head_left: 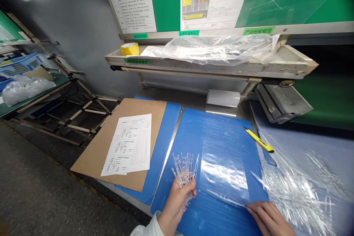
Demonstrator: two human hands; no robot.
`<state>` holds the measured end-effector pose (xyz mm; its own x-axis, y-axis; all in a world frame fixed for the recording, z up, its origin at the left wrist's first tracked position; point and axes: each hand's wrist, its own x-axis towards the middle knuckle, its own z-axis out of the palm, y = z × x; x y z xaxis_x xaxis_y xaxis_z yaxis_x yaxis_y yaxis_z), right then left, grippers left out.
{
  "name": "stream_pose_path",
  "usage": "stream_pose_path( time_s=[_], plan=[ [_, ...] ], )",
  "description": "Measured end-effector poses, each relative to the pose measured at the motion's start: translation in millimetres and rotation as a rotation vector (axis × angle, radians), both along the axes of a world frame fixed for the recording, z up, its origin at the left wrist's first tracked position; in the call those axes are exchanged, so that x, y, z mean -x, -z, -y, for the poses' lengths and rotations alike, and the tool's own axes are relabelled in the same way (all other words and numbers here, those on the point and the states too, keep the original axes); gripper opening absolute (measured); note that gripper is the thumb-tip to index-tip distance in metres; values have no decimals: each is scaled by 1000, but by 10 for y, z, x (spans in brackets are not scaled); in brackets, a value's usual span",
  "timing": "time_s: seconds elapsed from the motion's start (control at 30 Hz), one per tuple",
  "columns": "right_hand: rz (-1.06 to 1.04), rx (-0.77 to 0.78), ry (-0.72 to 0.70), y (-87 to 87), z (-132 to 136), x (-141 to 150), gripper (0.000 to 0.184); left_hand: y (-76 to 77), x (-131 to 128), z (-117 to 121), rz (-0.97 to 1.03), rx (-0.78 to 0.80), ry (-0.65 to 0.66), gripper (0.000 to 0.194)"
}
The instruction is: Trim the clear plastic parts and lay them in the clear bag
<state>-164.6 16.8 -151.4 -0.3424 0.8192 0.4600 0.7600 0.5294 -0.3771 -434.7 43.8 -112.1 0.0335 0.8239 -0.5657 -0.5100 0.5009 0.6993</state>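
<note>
My left hand is closed round a bunch of clear plastic pipettes, held fanned upward over the blue mat. My right hand rests on the mat with its fingertips on one clear pipette that lies flat beside a clear plastic bag. A big heap of loose clear pipettes lies just right of that hand.
A yellow utility knife lies at the mat's far right. Printed sheets sit on brown cardboard to the left. Above, a shelf tray holds crumpled plastic bags and a yellow tape roll. A bag sealer stands at right.
</note>
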Motion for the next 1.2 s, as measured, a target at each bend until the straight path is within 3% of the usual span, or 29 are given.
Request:
stream_pose_path(
  time_s=[0.23, 0.87, 1.07, 1.2],
  plan=[
    [-22, 46, 17, 170, 26, -11, 20, 97, -29, -21, -78, -12, -20, 39],
    [-38, 84, 24, 169, -45, 13, 22, 138, -78, -61, -188, -46, 56, 38],
    [12, 92, 24, 164, -19, -31, 20, 72, -103, -68, -242, -63, 115, 35],
    [-43, 47, 76, 90, -21, -31, 10, 62, -152, -87, -302, -90, 226, 30]
  ],
)
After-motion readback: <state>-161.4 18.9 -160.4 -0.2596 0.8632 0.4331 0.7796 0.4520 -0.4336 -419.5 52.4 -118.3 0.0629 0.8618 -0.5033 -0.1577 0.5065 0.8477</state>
